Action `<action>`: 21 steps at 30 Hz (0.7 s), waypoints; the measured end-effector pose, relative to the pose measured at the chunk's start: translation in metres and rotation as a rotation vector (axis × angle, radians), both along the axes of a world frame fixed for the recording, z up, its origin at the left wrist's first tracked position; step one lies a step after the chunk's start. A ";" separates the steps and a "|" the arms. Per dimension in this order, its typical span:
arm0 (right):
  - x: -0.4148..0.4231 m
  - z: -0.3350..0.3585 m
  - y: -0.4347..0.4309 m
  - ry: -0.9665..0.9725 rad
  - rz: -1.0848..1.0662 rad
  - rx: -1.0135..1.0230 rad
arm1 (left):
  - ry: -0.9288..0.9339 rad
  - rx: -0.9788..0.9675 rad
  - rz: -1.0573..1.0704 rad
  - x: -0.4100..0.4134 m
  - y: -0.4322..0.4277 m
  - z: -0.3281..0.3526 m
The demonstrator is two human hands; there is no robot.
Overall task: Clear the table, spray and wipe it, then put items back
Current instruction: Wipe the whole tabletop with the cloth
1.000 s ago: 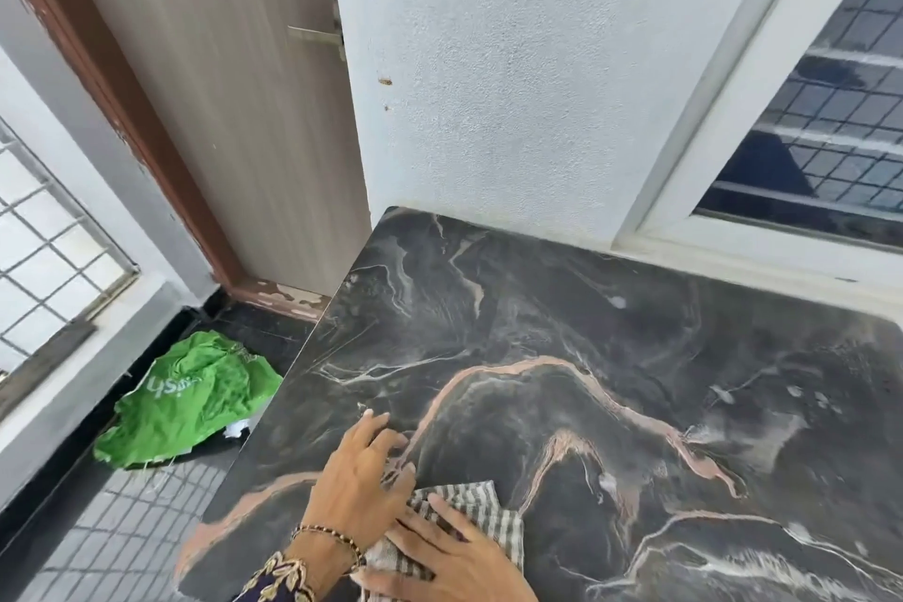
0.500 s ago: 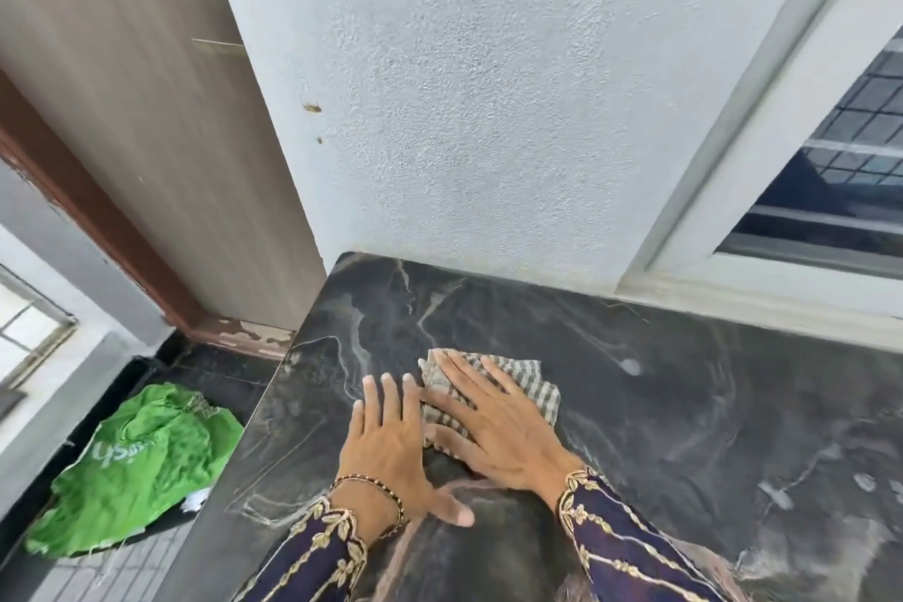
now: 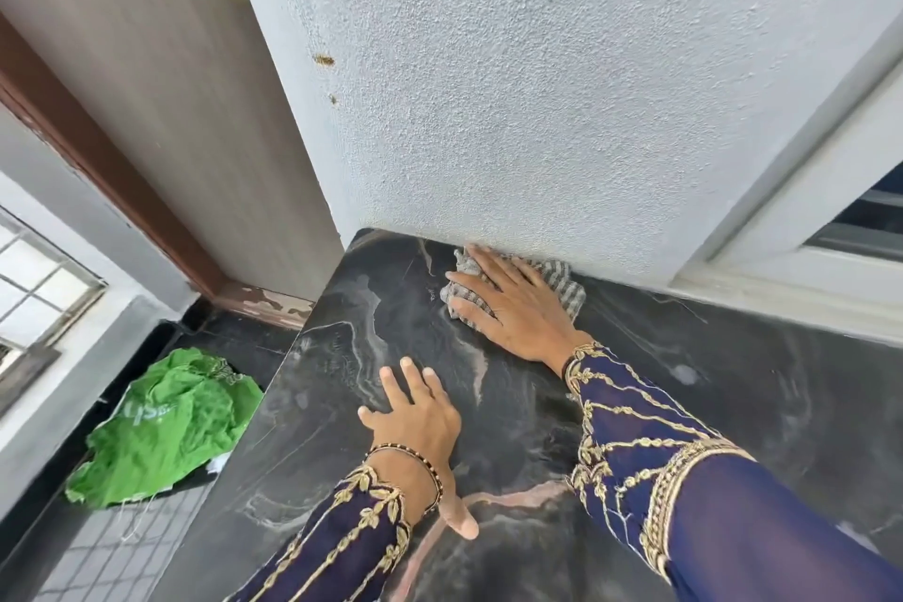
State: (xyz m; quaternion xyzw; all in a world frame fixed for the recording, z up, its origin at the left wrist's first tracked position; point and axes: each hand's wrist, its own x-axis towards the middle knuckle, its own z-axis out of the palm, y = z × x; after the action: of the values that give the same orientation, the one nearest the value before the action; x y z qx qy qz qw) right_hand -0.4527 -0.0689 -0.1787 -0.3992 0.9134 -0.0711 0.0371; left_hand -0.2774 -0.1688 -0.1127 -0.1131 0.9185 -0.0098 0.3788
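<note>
My right hand (image 3: 518,308) presses flat, fingers straight, on the striped cloth (image 3: 564,281) at the back edge of the table (image 3: 757,386), against the wall (image 3: 537,112). My left hand (image 3: 420,420) braces flat, holding nothing. Risks: fingertips scraping that rough wall; cloth bunching and missing the back-left corner.

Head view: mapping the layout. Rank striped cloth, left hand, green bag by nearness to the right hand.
1. Striped cloth: under the right hand, at the table's far edge.
2. Left hand: flat on the table, nearer the person.
3. Green bag: on the floor, left.
</note>
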 end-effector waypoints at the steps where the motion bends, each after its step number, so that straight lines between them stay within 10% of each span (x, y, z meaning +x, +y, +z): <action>1: 0.001 0.000 0.001 -0.004 0.002 -0.001 | 0.021 0.016 0.061 -0.002 0.001 -0.001; 21: 0.013 0.006 0.107 -0.069 -0.117 0.059 | -0.109 -0.060 -0.078 -0.009 0.004 -0.003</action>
State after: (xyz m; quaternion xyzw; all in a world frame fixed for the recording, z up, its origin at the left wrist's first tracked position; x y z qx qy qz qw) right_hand -0.4395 0.0378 -0.1731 -0.3412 0.9350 -0.0597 0.0763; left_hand -0.2862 -0.1650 -0.1154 -0.0877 0.8996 -0.0584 0.4238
